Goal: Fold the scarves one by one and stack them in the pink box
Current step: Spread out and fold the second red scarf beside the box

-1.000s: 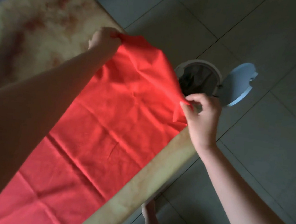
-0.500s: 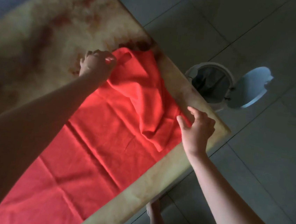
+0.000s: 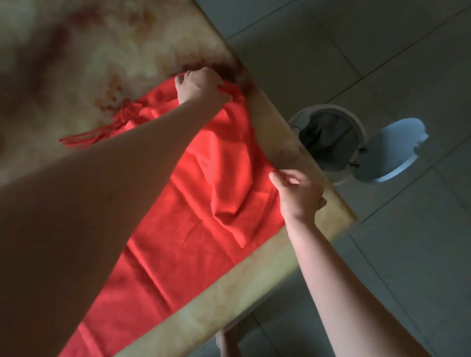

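A mottled yellow table (image 3: 69,30) runs from the upper left to the bottom centre, and the red scarf (image 3: 193,232) lies lengthwise on it, rumpled at its far end. A white bin (image 3: 328,138) stands open on the tiled floor at right. The left hand (image 3: 200,87) grips the scarf's far end with its fingers curled, and the right hand (image 3: 299,193) pinches the scarf's right edge by the table's rim.

One red scarf (image 3: 195,217), centre. Two hands: left hand (image 3: 200,87) at 12 o'clock, right hand (image 3: 299,193) at 3 o'clock. One table (image 3: 69,30). One waste bin (image 3: 325,138), one lid (image 3: 394,151), 2 o'clock.
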Motion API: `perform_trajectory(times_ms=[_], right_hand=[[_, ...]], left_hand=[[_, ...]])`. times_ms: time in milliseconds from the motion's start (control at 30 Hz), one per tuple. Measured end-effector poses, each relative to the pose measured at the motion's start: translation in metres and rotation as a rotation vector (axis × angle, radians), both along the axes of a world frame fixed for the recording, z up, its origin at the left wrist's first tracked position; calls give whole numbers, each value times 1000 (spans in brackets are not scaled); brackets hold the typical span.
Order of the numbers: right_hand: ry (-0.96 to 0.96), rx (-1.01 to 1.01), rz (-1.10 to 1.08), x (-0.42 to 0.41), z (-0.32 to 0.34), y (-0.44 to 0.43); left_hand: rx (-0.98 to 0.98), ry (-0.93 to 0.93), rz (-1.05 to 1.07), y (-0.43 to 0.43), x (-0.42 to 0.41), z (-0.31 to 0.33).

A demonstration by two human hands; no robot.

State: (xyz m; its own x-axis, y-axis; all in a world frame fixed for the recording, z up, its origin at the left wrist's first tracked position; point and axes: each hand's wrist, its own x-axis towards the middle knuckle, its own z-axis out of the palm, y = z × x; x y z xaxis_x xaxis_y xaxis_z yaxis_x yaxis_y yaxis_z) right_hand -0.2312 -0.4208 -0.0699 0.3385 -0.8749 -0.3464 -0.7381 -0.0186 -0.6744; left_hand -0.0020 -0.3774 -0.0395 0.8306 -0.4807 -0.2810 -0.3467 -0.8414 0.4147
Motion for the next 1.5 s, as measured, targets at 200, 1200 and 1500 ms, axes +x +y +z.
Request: perform_trajectory(times_ms=[200,1200,1500], right_hand=[[-297,100,-164,-1,9,-10],[105,-100,318,-39,21,106],[39,-74,210,24,13,42]], left_hand=[[-422,204,201,3,10,10],[75,188,161,182,19,5],[-37,202,132,97,14,10]])
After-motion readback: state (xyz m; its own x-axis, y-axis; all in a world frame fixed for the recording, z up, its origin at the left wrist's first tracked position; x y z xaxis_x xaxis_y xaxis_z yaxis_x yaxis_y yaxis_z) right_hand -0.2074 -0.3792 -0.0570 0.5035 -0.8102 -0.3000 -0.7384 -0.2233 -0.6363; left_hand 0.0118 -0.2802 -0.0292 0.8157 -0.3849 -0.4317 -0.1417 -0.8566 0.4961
